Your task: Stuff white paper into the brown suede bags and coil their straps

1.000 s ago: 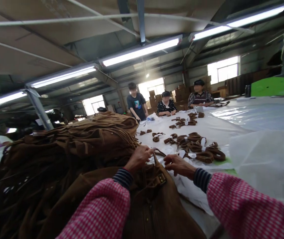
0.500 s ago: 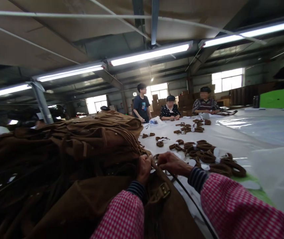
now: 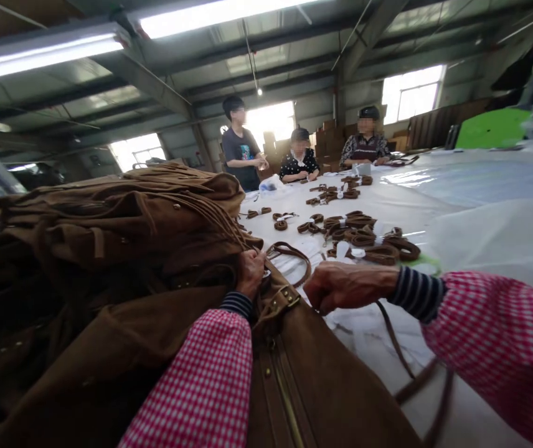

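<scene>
My left hand (image 3: 250, 272) is closed on the top of a brown suede bag (image 3: 322, 398) that lies in front of me, next to its brass buckle (image 3: 279, 300). My right hand (image 3: 341, 285) is a fist gripping a thin brown strap (image 3: 294, 254) that loops up from the bag and trails down past my wrist. A tall heap of brown suede bags (image 3: 108, 230) rises to the left of both hands.
Several coiled brown straps (image 3: 364, 239) with white tags lie on the white plastic-covered table (image 3: 481, 205). Three other people (image 3: 301, 158) work at the table's far end. A green panel (image 3: 493, 127) stands at the back right.
My right hand has pulled away to the right, drawing the strap out into a loop. My left hand stays on the bag top. The view has tilted down.
</scene>
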Demonstrator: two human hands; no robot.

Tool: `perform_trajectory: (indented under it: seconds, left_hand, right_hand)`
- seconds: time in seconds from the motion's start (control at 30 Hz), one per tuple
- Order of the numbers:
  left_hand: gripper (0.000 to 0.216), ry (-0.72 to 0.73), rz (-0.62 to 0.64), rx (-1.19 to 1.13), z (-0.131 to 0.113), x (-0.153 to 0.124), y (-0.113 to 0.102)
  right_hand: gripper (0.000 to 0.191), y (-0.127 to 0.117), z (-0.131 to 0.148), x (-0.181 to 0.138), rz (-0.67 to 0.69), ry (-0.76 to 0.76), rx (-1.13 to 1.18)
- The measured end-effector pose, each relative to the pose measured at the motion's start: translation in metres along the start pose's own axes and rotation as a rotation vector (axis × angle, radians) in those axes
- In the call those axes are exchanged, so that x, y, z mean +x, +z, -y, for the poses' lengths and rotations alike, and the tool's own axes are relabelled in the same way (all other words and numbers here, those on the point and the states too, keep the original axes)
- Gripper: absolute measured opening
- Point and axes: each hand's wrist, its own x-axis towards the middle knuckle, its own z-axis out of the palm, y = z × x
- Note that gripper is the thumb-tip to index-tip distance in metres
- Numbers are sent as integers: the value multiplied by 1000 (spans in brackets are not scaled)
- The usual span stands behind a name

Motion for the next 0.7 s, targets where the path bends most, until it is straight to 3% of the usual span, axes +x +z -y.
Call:
perform_trajectory:
  seconds: [0.2,0.37,0.47,0.5,0.53,0.57,0.63,0.7]
  left_hand:
    - [49,119,-6,226,-1,-1,2]
    - [38,216,25,421,-14,-7,1]
    - [19,325,72,489,-44,-41,-10]
    - [26,407,101,511,-57,-60,-15]
    - [38,504,143,529,-70,-83,-22]
    - [45,694,238,581,-81,-109,-29]
    - [47,993,546,669,-95,-159,-45]
    - [54,1048,781,760,-96,-199,-60]
  right_hand:
    - [6,19,2,-40,63,-4,240]
    - [5,27,2,-46,-84,-9,125]
    - [7,34,2,-50,-185,-20,-59]
    - [7,36,1,-51,-202,-31,-109]
    - [7,38,-1,-53,-218,-41,-150]
    - [6,40,-2,-55,-233,-48,-178]
    - [5,44,-5,-61,-273,-56,-208]
    - [7,47,-6,-73,-356,-60,-206]
